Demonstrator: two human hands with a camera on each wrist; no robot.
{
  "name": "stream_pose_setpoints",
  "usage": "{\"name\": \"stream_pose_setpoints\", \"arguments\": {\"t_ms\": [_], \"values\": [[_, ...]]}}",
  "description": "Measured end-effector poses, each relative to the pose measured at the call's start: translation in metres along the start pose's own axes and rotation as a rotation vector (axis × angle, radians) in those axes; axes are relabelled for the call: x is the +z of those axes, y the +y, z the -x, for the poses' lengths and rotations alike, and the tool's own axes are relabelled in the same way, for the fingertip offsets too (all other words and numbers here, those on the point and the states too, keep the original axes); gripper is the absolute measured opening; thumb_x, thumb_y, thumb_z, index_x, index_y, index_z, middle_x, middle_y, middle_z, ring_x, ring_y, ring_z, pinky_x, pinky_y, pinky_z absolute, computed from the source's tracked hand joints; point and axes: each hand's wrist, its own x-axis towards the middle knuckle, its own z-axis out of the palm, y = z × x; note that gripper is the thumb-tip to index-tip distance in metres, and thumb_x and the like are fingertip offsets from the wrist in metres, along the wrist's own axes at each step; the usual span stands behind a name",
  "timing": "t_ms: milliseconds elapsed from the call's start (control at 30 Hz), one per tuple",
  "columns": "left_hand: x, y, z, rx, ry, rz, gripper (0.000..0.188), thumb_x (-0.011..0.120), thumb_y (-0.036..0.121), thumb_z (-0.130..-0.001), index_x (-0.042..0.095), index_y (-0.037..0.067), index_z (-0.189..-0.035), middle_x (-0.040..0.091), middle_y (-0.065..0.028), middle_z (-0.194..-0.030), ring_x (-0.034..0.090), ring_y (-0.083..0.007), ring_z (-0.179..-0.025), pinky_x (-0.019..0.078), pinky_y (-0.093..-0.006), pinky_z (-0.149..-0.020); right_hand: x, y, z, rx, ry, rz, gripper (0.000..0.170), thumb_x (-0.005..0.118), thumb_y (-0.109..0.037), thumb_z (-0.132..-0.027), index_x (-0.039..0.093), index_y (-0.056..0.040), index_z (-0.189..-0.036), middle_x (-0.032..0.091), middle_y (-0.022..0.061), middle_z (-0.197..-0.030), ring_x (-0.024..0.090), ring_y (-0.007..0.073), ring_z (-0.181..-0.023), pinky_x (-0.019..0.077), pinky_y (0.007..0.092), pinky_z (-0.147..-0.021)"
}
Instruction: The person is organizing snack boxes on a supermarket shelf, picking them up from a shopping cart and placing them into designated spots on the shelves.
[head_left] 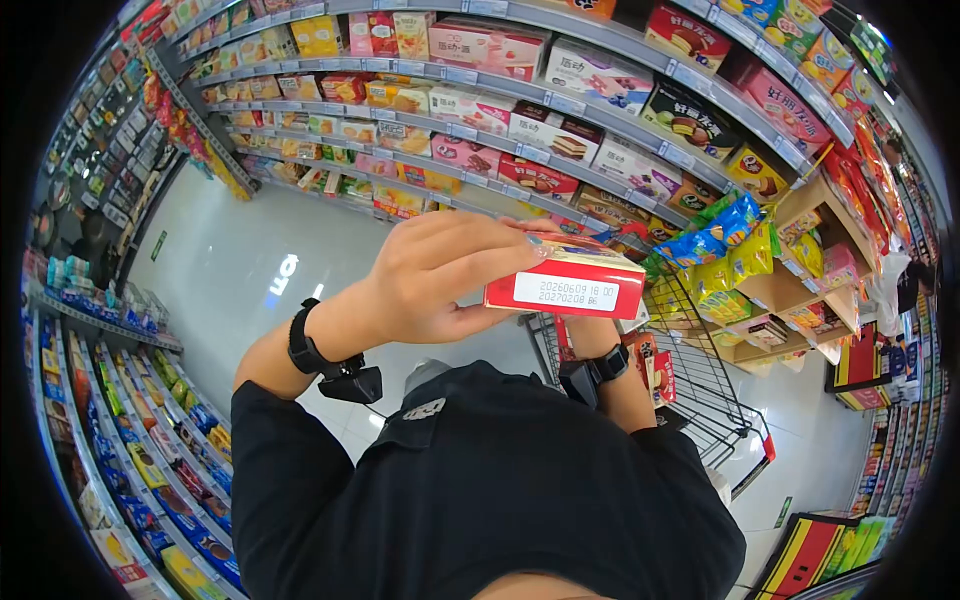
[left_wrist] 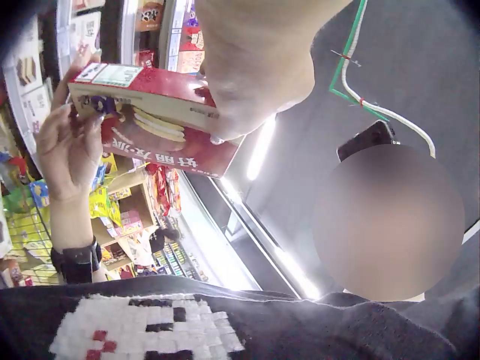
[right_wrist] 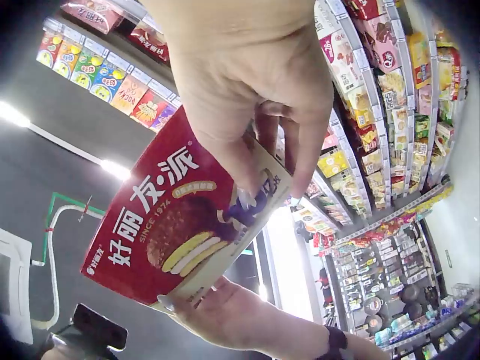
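Note:
A red snack box (head_left: 565, 290) is held up in front of the chest, its end with a printed date label facing the head camera. My left hand (head_left: 430, 275) grips one end, fingers over the top and thumb below. Mostly behind the box in the head view is my right hand; in the left wrist view that right hand (left_wrist: 71, 154) holds the box (left_wrist: 161, 120) at its other end. The right wrist view shows the box front (right_wrist: 176, 202) with a picture of cream-filled pies, my right hand (right_wrist: 251, 90) across one end and my left hand (right_wrist: 232, 311) at the other.
Shelves of boxed snacks (head_left: 540, 150) curve across the front. A wire shopping cart (head_left: 715, 400) with red packages stands beyond the right forearm. Bagged snacks (head_left: 725, 235) hang beside a wooden display at the right; more shelves (head_left: 130, 430) line the left. Pale floor shows between them.

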Motion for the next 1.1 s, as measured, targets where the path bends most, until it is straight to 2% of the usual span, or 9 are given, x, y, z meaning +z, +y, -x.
{"name": "stream_pose_setpoints", "arguments": {"t_ms": [267, 333, 367, 433, 667, 800, 900, 1000, 1100], "values": [[-0.045, -0.059, 0.017, -0.034, -0.05, 0.043, 0.047, 0.079, 0.013, -0.061, 0.059, 0.005, -0.103, 0.064, -0.0134, -0.094, 0.063, -0.0271, -0.079, 0.0499, -0.0336, -0.066, 0.02, 0.035, -0.053, -0.054, 0.06, 0.013, 0.055, 0.069, -0.025, -0.078, 0.047, 0.003, -0.119, 0.049, 0.018, -0.126, 0.05, 0.0237, -0.115, 0.0433, 0.0383, -0.095], [-0.054, -0.071, 0.022, -0.05, -0.048, 0.042, 0.047, 0.08, 0.014, -0.06, 0.059, 0.004, -0.102, 0.064, -0.0132, -0.093, 0.063, -0.0271, -0.079, 0.0497, -0.0336, -0.066, 0.019, 0.046, -0.064, -0.289, -0.08, 0.378, 0.054, 0.068, -0.023, -0.079, 0.046, 0.0039, -0.12, 0.051, 0.0163, -0.124, 0.051, 0.0238, -0.114, 0.0447, 0.0386, -0.093], [-0.059, -0.078, 0.026, -0.059, -0.05, 0.037, 0.047, 0.08, 0.014, -0.06, 0.06, 0.004, -0.102, 0.064, -0.013, -0.092, 0.063, -0.027, -0.079, 0.0496, -0.0335, -0.066, 0.025, 0.05, -0.066, -0.083, -0.017, -0.146, 0.051, 0.067, -0.019, -0.08, 0.046, 0.0013, -0.121, 0.052, 0.015, -0.121, 0.052, 0.0248, -0.112, 0.0454, 0.0375, -0.092], [-0.066, -0.092, 0.031, -0.068, -0.047, 0.017, 0.047, 0.08, 0.015, -0.059, 0.06, 0.003, -0.101, 0.065, -0.0123, -0.089, 0.063, -0.0265, -0.077, 0.0489, -0.0331, -0.065, 0.019, 0.063, -0.07, 0.089, 0.084, -0.232, 0.047, 0.067, -0.012, -0.079, 0.048, -0.005, -0.121, 0.054, 0.0127, -0.118, 0.055, 0.0236, -0.106, 0.0496, 0.0381, -0.084], [-0.081, -0.138, 0.046, -0.319, -0.383, -0.079, 0.047, 0.076, 0.018, -0.061, 0.059, 0.006, -0.103, 0.062, -0.0108, -0.085, 0.059, -0.0272, -0.069, 0.0463, -0.0338, -0.061, 0.018, 0.094, -0.075, 0.316, 0.39, 0.033, 0.042, 0.065, -0.002, -0.076, 0.053, -0.0067, -0.116, 0.06, 0.0074, -0.104, 0.059, 0.0177, -0.091, 0.0543, 0.0333, -0.068], [-0.082, -0.16, 0.053, -0.401, -0.566, -0.077, 0.05, 0.073, 0.028, -0.065, 0.056, 0.005, -0.106, 0.063, -0.014, -0.087, 0.061, -0.0314, -0.077, 0.0481, -0.038, -0.065, 0.018, 0.107, -0.073, 0.427, 0.437, 0.161, 0.049, 0.067, -0.001, -0.073, 0.051, -0.0063, -0.119, 0.061, 0.0068, -0.104, 0.059, 0.0159, -0.091, 0.0541, 0.0299, -0.064], [-0.08, -0.178, 0.053, -0.442, -0.673, -0.021, 0.051, 0.073, 0.031, -0.066, 0.055, 0.005, -0.107, 0.063, -0.0155, -0.087, 0.062, -0.033, -0.078, 0.0485, -0.0395, -0.066, 0.026, 0.103, -0.076, 0.414, 0.477, 0.263, 0.055, 0.069, -0.002, -0.071, 0.049, -0.0065, -0.122, 0.061, 0.0067, -0.104, 0.06, 0.0155, -0.09, 0.0539, 0.0295, -0.062], [-0.072, -0.194, 0.051, -0.351, -0.659, 0.013, 0.052, 0.072, 0.034, -0.067, 0.054, 0.006, -0.107, 0.063, -0.0148, -0.08, 0.061, -0.0321, -0.072, 0.048, -0.0395, -0.061, 0.027, 0.097, -0.078, 0.396, 0.565, 0.348, 0.059, 0.07, -0.003, -0.071, 0.047, -0.0067, -0.125, 0.062, 0.0065, -0.102, 0.061, 0.0153, -0.087, 0.0537, 0.0286, -0.062], [-0.054, -0.21, 0.039, -0.25, -0.586, 0.079, 0.043, 0.073, 0.028, -0.067, 0.057, 0.008, -0.102, 0.063, -0.013, -0.078, 0.061, -0.0312, -0.068, 0.0477, -0.0392, -0.059, 0.004, 0.092, -0.077, 0.215, 0.665, 0.502, 0.054, 0.074, -0.002, -0.067, 0.051, -0.0056, -0.116, 0.063, 0.0059, -0.1, 0.061, 0.0153, -0.087, 0.053, 0.0292, -0.066]]}}
